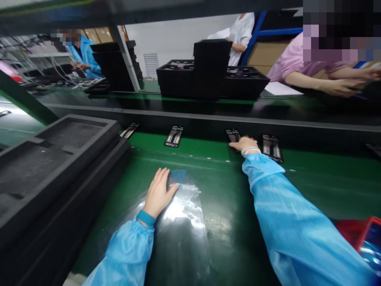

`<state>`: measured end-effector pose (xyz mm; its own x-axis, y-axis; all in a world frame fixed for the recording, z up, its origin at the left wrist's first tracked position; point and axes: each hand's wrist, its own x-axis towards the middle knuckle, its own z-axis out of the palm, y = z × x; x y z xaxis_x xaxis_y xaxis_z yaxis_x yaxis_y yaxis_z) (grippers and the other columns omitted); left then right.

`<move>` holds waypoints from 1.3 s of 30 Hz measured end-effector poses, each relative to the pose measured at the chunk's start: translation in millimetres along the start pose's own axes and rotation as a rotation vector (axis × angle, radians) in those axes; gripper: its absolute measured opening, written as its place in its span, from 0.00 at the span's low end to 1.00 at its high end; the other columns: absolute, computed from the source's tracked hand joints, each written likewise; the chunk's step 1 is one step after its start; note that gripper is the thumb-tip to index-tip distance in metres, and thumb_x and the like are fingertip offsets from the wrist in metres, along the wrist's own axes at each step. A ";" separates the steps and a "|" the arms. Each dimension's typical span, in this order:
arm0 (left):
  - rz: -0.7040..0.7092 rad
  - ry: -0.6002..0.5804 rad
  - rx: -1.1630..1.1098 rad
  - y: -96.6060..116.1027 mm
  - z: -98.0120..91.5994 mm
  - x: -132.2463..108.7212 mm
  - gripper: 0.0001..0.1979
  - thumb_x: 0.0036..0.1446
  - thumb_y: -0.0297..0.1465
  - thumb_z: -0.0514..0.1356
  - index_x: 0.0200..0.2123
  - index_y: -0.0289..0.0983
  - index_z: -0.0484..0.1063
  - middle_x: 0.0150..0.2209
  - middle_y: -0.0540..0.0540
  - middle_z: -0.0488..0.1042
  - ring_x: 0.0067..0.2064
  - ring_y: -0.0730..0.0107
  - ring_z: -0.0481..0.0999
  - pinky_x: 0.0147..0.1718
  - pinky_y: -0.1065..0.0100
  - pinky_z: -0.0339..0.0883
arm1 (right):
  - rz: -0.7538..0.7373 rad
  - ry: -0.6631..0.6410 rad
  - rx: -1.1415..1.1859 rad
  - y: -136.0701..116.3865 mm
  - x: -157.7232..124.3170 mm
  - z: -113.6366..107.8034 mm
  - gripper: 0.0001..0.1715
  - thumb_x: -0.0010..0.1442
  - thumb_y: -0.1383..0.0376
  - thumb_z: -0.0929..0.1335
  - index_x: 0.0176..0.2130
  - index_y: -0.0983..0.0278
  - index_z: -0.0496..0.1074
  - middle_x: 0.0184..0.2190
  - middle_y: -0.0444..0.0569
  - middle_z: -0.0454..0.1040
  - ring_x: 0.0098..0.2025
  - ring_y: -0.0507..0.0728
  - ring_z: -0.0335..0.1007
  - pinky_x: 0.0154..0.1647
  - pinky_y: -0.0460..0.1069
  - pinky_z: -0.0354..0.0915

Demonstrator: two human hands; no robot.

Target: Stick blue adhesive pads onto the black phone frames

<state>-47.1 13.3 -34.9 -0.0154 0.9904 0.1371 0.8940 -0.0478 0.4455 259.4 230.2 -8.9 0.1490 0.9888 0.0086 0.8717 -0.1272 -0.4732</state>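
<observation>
My left hand lies flat with its fingers out, on the edge of a clear plastic sheet spread over the green surface. A strip of blue tape shows beside its fingertips. Farther forward, my right hand is closed round the near end of a dark phone frame; the fingertips are partly hidden. Just right of that hand is another phone frame, with its inner side up. A third phone frame rests to the left on the green strip.
Black foam trays are stacked at the left. A long dark rail runs behind the phone frames. Black bins stand beyond it, and co-workers are at the far side. A red-edged object sits at the lower right.
</observation>
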 end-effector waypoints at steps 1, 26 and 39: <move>-0.003 -0.035 0.011 -1.2 0.3 2.2 0.31 0.56 0.41 0.55 0.58 0.27 0.58 0.61 0.33 0.58 0.64 0.51 0.51 0.60 0.52 0.51 | 0.031 0.001 -0.020 -6.5 -4.4 -4.3 0.38 0.40 0.50 0.72 0.42 0.76 0.69 0.42 0.74 0.67 0.51 0.79 0.58 0.44 0.67 0.57; 0.144 -0.033 -0.107 9.3 -0.9 -1.0 0.14 0.50 0.33 0.63 0.42 0.40 0.74 0.49 0.45 0.75 0.59 0.53 0.62 0.60 0.49 0.43 | -0.829 0.231 0.017 -97.2 -230.8 64.4 0.08 0.59 0.67 0.64 0.36 0.64 0.73 0.40 0.54 0.71 0.45 0.60 0.60 0.43 0.56 0.63; 0.117 -0.177 -0.679 58.8 -9.2 -36.4 0.09 0.54 0.33 0.58 0.35 0.39 0.77 0.34 0.47 0.78 0.33 0.68 0.74 0.34 0.68 0.67 | -0.654 0.072 0.317 -51.1 -270.6 7.5 0.10 0.61 0.66 0.63 0.30 0.62 0.71 0.34 0.49 0.69 0.43 0.58 0.61 0.47 0.58 0.61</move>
<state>1.9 -26.8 -5.5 0.1880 0.9773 0.0972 0.4077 -0.1677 0.8976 171.0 -30.3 6.4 -0.3163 0.8456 0.4299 0.6172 0.5277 -0.5837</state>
